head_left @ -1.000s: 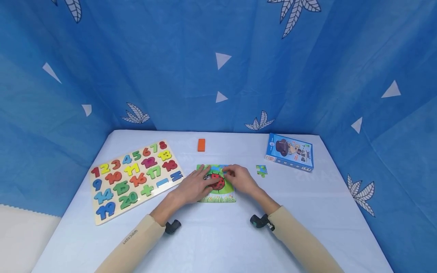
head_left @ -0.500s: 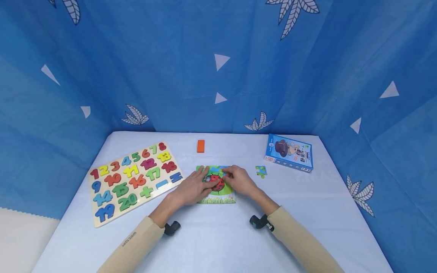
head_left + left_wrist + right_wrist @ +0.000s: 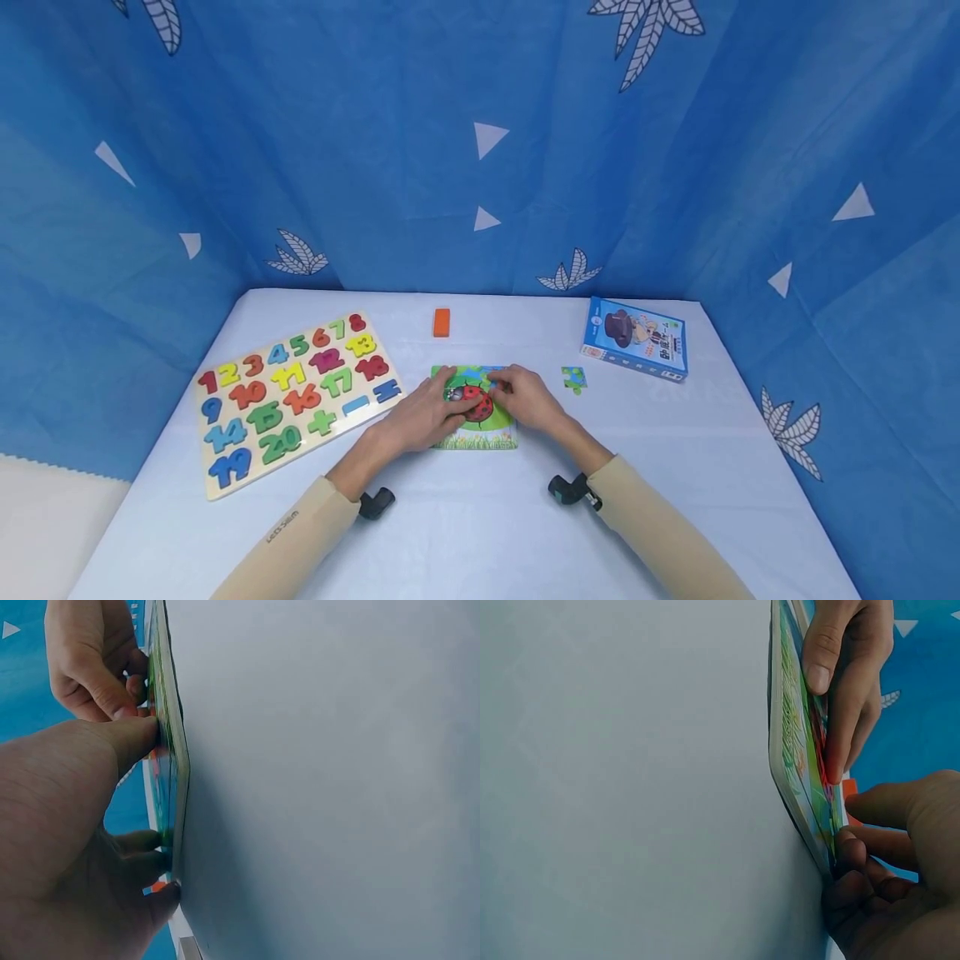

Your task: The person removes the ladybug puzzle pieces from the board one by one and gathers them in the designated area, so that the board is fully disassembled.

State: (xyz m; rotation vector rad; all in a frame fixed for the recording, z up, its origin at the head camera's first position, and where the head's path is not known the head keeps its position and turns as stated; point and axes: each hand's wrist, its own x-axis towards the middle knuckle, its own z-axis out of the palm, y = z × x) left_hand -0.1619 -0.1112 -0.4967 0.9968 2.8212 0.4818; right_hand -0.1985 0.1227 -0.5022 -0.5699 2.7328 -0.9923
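Observation:
A ladybug jigsaw puzzle (image 3: 486, 438) lies flat on the white table between my hands. My left hand (image 3: 416, 417) rests on its left side with fingers spread and straight, the thumb across the ladybug. My right hand (image 3: 528, 397) is at the puzzle's upper right part, fingers curled. Its thumb and forefinger pinch at a puzzle piece there, which the fingers mostly hide. In the right wrist view, the fingertips of my right hand (image 3: 900, 862) meet the puzzle's edge (image 3: 799, 765). A loose puzzle piece (image 3: 575, 379), blue and green, lies right of my right hand.
A wooden number board (image 3: 300, 392) with coloured numerals lies at the left, near my left forearm. An orange block (image 3: 442, 322) is behind the puzzle. At the back right lies a blue box (image 3: 636, 337). Blue curtains (image 3: 480, 167) enclose the table's back and sides.
Both hands stay at nearly the same places on the puzzle, with only slight shifts of the right fingers. The whole view drifts a little. The loose piece stays in place.

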